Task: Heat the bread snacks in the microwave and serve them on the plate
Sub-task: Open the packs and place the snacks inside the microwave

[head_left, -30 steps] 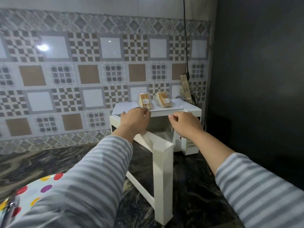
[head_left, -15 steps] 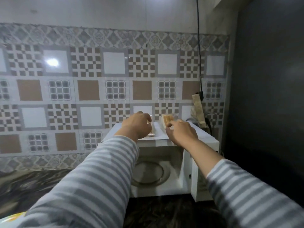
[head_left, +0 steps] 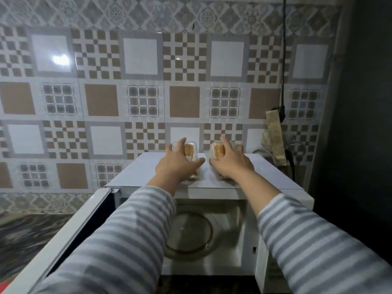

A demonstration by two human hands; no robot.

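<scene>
Both hands are closing on packs atop the microwave (head_left: 265, 172): left hand (head_left: 177, 166) grasping left snack pack (head_left: 188, 150), right hand (head_left: 232, 163) grasping right snack pack (head_left: 218, 150). Advise lifting level, then lowering onto the turntable (head_left: 191, 232) inside.

There is a single view, from a camera worn on the person's head. It faces forward and slightly down toward a tiled wall (head_left: 144, 85), with a white microwave (head_left: 273, 177) filling the lower middle. The camera sits close: both striped sleeves rise from the bottom edge, and the left hand (head_left: 177, 164) and right hand (head_left: 230, 163) reach up to mid-frame. The wide-angle lens bows the tile lines near the edges. A strip of dark bench (head_left: 25, 236) shows at lower left.
</scene>
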